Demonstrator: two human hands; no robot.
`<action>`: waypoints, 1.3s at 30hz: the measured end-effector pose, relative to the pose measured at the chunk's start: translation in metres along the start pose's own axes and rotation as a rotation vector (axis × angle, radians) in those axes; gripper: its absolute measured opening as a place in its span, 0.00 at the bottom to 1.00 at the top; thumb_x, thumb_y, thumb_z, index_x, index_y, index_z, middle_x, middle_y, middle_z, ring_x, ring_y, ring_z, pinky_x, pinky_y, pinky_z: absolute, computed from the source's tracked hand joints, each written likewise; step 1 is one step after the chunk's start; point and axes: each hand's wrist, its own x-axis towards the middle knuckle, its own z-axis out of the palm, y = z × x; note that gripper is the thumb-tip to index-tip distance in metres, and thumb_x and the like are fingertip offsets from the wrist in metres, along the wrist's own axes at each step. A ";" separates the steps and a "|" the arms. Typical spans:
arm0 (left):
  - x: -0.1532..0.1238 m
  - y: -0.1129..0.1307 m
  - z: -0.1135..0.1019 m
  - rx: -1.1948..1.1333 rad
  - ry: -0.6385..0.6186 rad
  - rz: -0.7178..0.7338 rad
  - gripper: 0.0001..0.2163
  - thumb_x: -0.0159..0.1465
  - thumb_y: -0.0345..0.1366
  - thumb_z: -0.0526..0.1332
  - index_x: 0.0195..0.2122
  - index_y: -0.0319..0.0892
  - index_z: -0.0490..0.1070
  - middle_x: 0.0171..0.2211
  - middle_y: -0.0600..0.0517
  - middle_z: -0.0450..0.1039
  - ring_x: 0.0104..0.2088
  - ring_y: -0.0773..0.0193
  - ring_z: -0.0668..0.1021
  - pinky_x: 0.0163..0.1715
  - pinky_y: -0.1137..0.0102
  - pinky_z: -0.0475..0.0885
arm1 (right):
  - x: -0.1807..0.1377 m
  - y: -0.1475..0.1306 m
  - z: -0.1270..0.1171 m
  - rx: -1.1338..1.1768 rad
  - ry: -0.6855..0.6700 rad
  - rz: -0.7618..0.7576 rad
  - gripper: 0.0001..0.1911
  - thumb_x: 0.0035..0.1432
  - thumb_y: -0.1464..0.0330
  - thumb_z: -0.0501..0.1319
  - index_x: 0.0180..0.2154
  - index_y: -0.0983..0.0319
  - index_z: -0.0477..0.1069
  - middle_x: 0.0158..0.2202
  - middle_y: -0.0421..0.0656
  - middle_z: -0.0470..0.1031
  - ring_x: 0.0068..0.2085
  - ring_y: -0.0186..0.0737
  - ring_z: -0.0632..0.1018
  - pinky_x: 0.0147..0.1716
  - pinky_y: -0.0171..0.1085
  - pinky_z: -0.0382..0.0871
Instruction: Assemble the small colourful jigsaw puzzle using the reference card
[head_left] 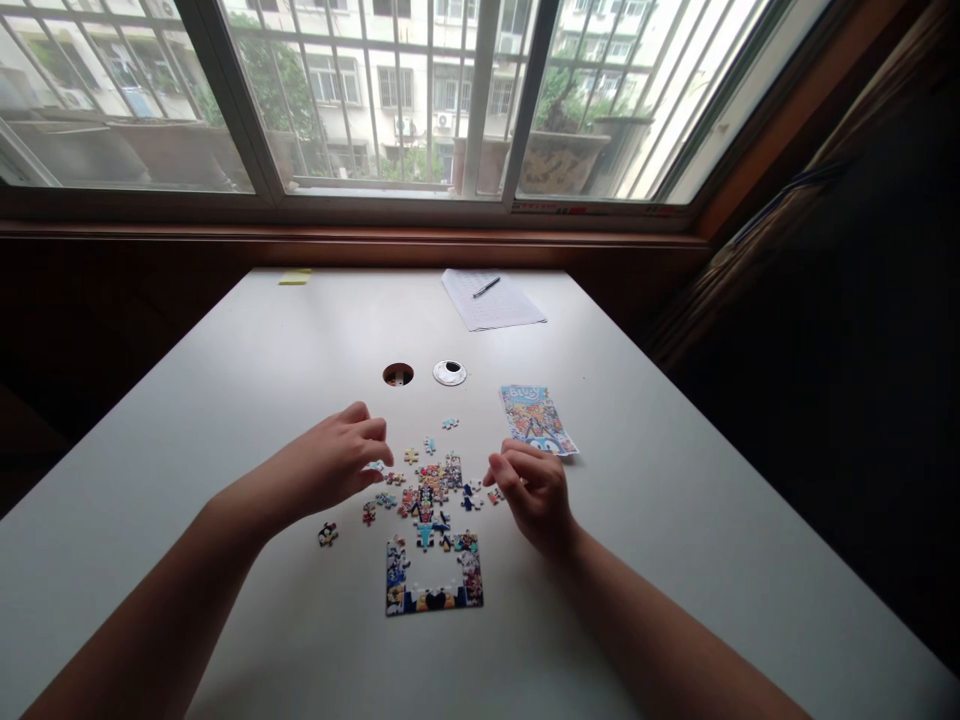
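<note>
My left hand point(352, 452) is over the left side of the loose jigsaw pieces, its thumb and index finger apart. A light blue jigsaw piece point(377, 467) shows between those fingertips; I cannot tell whether they touch it. My right hand point(531, 490) is curled closed at the right of the pieces, and anything in its fingers is hidden. A reddish piece point(494, 495) lies beside it. Between the hands sits a joined colourful cluster point(427, 495). Nearer me, a partly joined puzzle border point(436, 602) forms a U around bare tabletop.
A printed picture sheet point(536, 412) lies beyond my right hand. Farther back are a round cable hole point(398, 375), a silver round cover point(450, 373), papers point(495, 305) with a pen point(487, 288), and yellow sticky notes point(295, 277). The white table point(300, 640) meets a barred window.
</note>
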 end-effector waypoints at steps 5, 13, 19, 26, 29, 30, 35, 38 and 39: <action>0.006 0.009 0.010 0.026 -0.025 -0.006 0.06 0.65 0.33 0.63 0.40 0.50 0.80 0.38 0.51 0.76 0.44 0.57 0.71 0.40 0.66 0.66 | 0.000 0.000 0.000 0.002 -0.001 0.000 0.22 0.68 0.67 0.56 0.21 0.61 0.72 0.20 0.39 0.64 0.23 0.34 0.67 0.26 0.38 0.59; 0.007 0.002 0.018 0.024 -0.001 -0.001 0.05 0.65 0.32 0.63 0.36 0.48 0.78 0.37 0.52 0.75 0.44 0.58 0.71 0.40 0.67 0.66 | -0.001 0.001 0.000 -0.006 -0.009 -0.003 0.22 0.68 0.66 0.56 0.21 0.61 0.72 0.20 0.39 0.64 0.24 0.34 0.67 0.26 0.38 0.59; 0.010 0.002 0.021 0.035 -0.010 -0.016 0.04 0.65 0.32 0.63 0.37 0.47 0.78 0.37 0.51 0.75 0.45 0.57 0.70 0.40 0.66 0.66 | -0.001 0.002 0.000 -0.006 -0.012 0.004 0.22 0.68 0.66 0.56 0.21 0.61 0.72 0.20 0.39 0.64 0.24 0.35 0.67 0.26 0.38 0.59; 0.014 0.009 0.024 0.093 -0.018 -0.042 0.05 0.67 0.33 0.61 0.38 0.46 0.77 0.37 0.50 0.74 0.44 0.56 0.70 0.40 0.66 0.66 | -0.001 0.003 0.000 -0.003 -0.013 0.001 0.21 0.68 0.67 0.57 0.21 0.61 0.72 0.20 0.39 0.64 0.24 0.34 0.67 0.26 0.38 0.58; 0.015 0.009 0.024 0.110 -0.024 -0.037 0.06 0.68 0.34 0.60 0.39 0.45 0.77 0.38 0.49 0.74 0.44 0.56 0.70 0.40 0.65 0.66 | -0.002 0.003 0.000 -0.001 -0.014 0.001 0.21 0.68 0.67 0.57 0.21 0.61 0.72 0.20 0.39 0.64 0.24 0.34 0.67 0.26 0.38 0.58; 0.015 0.008 0.024 0.113 -0.024 -0.036 0.06 0.68 0.34 0.60 0.39 0.45 0.77 0.38 0.49 0.74 0.44 0.56 0.70 0.41 0.65 0.66 | -0.002 0.003 0.000 0.000 -0.016 0.002 0.21 0.68 0.68 0.57 0.21 0.61 0.72 0.20 0.39 0.64 0.24 0.34 0.67 0.26 0.37 0.58; 0.015 0.007 0.025 0.110 -0.001 -0.022 0.07 0.68 0.34 0.59 0.39 0.45 0.77 0.37 0.49 0.74 0.44 0.56 0.70 0.41 0.65 0.66 | -0.001 0.002 0.001 0.007 -0.021 0.003 0.21 0.68 0.68 0.57 0.22 0.62 0.72 0.20 0.39 0.64 0.24 0.34 0.67 0.26 0.37 0.59; 0.015 0.007 0.026 0.118 0.001 -0.016 0.05 0.68 0.34 0.60 0.39 0.45 0.77 0.38 0.49 0.74 0.44 0.56 0.70 0.41 0.66 0.66 | 0.000 0.002 0.001 0.003 -0.019 -0.003 0.21 0.68 0.68 0.57 0.21 0.62 0.72 0.20 0.39 0.64 0.24 0.34 0.66 0.26 0.37 0.58; 0.015 0.007 0.026 0.123 -0.002 -0.015 0.05 0.67 0.34 0.61 0.39 0.45 0.77 0.38 0.50 0.74 0.44 0.56 0.69 0.41 0.66 0.65 | 0.000 0.002 0.001 0.001 -0.017 -0.005 0.21 0.68 0.68 0.57 0.21 0.62 0.72 0.20 0.39 0.64 0.24 0.33 0.66 0.26 0.37 0.58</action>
